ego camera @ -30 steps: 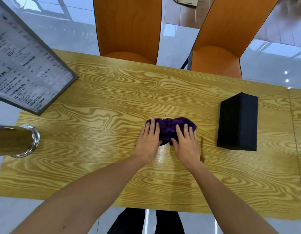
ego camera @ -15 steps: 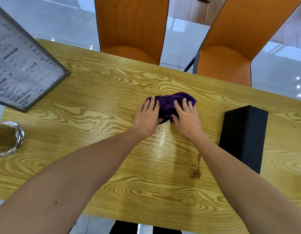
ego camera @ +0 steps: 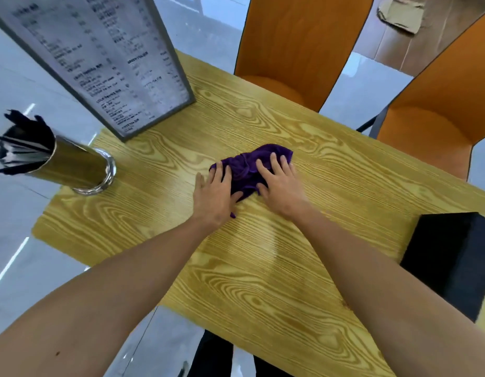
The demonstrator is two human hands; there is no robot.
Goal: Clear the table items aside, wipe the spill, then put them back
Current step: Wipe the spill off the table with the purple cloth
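A purple cloth [ego camera: 252, 165] is pressed flat against the wooden tabletop [ego camera: 263, 281] by both hands.

The left hand [ego camera: 215, 195] and right hand [ego camera: 280, 183] are laid on it with fingers straight. A menu stand [ego camera: 100, 58] and utensil holder [ego camera: 70, 165] are seen far left, a black box [ego camera: 453, 257] right.

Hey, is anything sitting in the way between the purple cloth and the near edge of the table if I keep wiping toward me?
Nothing visible does. Both the left hand and right hand press the purple cloth, and the table toward you is bare wood. The black box stands off to the right.
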